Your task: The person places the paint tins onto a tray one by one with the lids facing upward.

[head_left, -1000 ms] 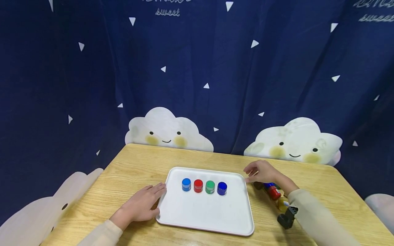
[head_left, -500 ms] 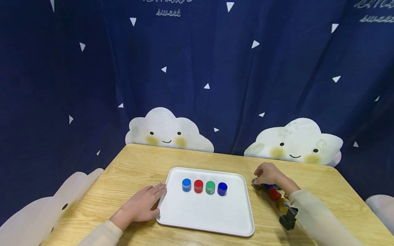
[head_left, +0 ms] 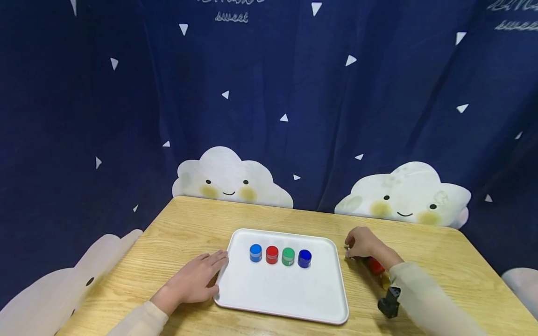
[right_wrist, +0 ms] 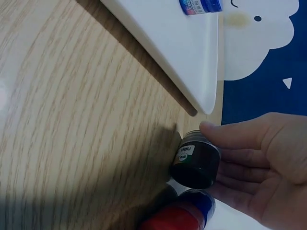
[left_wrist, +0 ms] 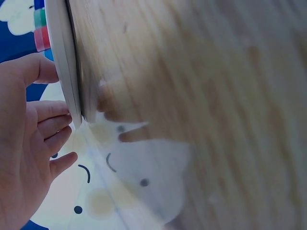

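Pinches dark jar (right_wrist: 195, 165) between thumb and fingers of right hand (head_left: 364, 243); shows it just right of white tray (head_left: 281, 303), near far corner; cannot tell contact with tabletop (head_left: 197, 221); rests left hand (head_left: 197, 278), with fingers straight, at left rim of white tray; displays on it, in one row, light blue jar (head_left: 255, 253), red jar (head_left: 272, 255), green jar (head_left: 288, 256), dark blue jar (head_left: 304, 259).
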`<state>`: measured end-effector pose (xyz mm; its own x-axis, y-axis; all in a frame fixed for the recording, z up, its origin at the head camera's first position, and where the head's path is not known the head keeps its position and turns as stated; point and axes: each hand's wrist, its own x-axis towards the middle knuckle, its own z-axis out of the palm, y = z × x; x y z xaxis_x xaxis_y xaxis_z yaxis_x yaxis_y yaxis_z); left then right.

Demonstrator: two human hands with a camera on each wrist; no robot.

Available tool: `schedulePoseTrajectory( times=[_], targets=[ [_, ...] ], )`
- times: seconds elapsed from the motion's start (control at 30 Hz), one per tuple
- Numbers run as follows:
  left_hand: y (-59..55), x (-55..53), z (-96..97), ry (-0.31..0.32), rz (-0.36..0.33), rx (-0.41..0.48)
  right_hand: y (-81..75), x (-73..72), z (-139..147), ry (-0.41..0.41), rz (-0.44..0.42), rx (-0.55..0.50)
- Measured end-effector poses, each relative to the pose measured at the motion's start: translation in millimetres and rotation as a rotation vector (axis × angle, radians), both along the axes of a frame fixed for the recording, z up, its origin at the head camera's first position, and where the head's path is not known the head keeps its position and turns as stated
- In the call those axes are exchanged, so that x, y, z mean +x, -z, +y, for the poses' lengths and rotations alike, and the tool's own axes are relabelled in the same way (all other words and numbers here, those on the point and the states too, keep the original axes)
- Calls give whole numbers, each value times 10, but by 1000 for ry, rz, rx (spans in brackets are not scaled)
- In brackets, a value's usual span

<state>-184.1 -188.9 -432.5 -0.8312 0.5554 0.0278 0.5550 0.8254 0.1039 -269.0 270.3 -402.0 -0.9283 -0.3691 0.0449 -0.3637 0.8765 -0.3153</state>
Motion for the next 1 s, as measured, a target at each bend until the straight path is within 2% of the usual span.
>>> schedulePoseTrajectory(
  times=[0.33,0.53,0.7,0.8,1.0],
  targets=[
    [-16,7,-4,11,21,-10,-3,26,-37,51,-74,59],
    [-14,9,-3,13,17,-7,-30,19,-31,40,-72,65],
    [-5,11,-4,7,13,-8,-92,19,-12,-20,-51,-4],
    [-4,9,-5,4,9,-8,-157,28,-23,-49,-76,-57],
    [-7,2,-1,7,11,-12,-225,13,-69,-57,-235,-182]
  ],
)
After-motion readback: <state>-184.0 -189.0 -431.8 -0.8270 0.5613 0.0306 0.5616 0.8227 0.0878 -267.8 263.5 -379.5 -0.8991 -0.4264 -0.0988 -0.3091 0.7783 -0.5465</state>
